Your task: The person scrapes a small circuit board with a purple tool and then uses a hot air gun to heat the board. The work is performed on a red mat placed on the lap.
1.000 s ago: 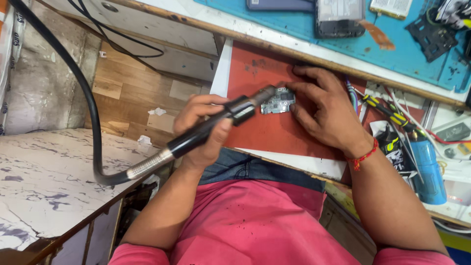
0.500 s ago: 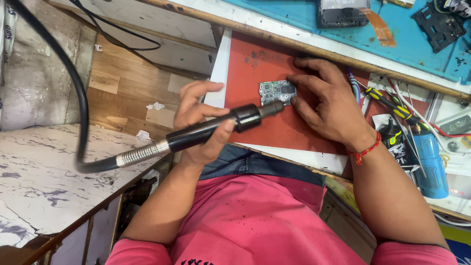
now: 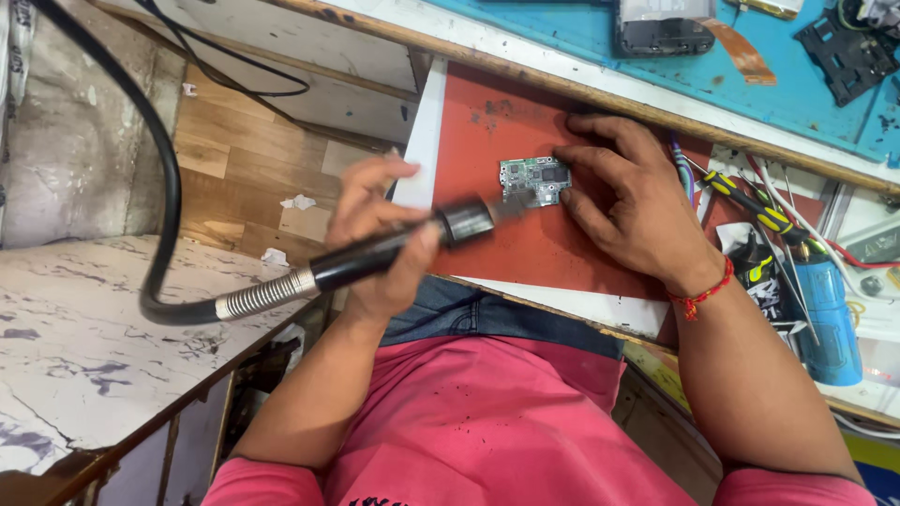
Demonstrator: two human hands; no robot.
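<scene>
My left hand [image 3: 375, 239] grips the black handle of a hot-air wand [image 3: 389, 248]. The wand's metal nozzle [image 3: 506, 208] points at the near left corner of a small green circuit board [image 3: 532, 180]. The board lies flat on a red mat [image 3: 478, 122]. My right hand [image 3: 642, 206], with a red thread around the wrist, rests on the mat, its fingertips pressing against the board's right edge.
The wand's thick black hose [image 3: 164, 178] loops off to the left above a marbled white surface [image 3: 84, 356]. Screwdrivers [image 3: 750, 201] and a blue can [image 3: 830, 319] lie to the right. A blue mat [image 3: 778, 89] carrying a dismantled phone [image 3: 664, 28] sits behind.
The wand's nozzle has slid from over the board to its near left corner. My right hand has stayed against the board.
</scene>
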